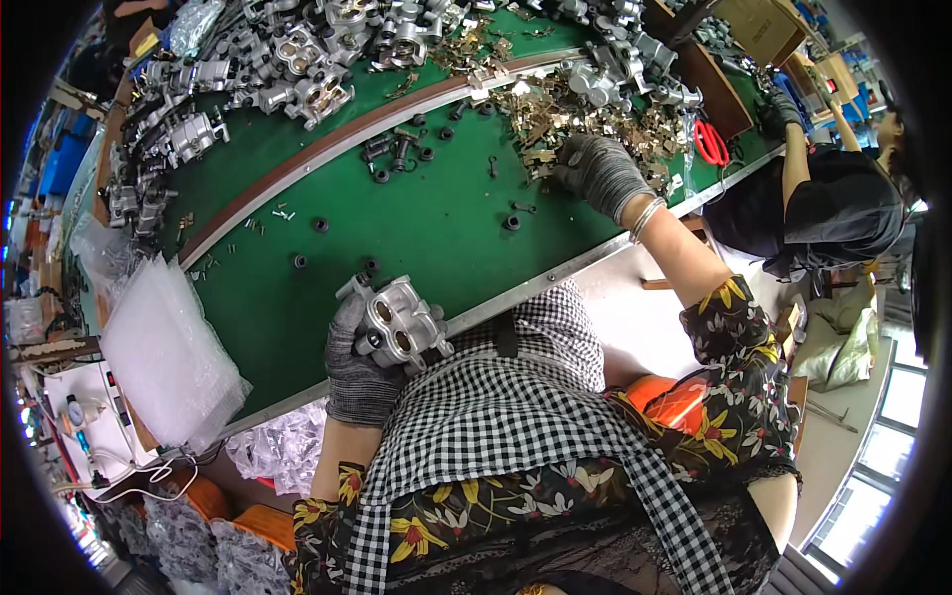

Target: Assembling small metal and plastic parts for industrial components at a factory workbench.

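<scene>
My left hand (359, 375), in a grey knitted glove, is closed around a silver brake caliper (409, 319) at the near edge of the green bench. Two round bores of the caliper face up. Also gloved, my right hand (607, 177) reaches to the edge of a heap of small brass-coloured metal clips (635, 129). Its fingers are bent together at the clips; whatever they pinch is hidden. Between the hands lie a black rubber bushing (512, 223) and a small dark clip-like piece (493, 167). More bushings (382, 176) and dark pins (402, 151) lie farther back.
A metal-edged rail (337, 141) curves across the bench. Behind it are piled many calipers (297, 59). Foam wrap sheets (169, 347) lie at left, small screws (284, 214) nearby. Red-handled scissors (710, 144) lie at right, near a co-worker (843, 203).
</scene>
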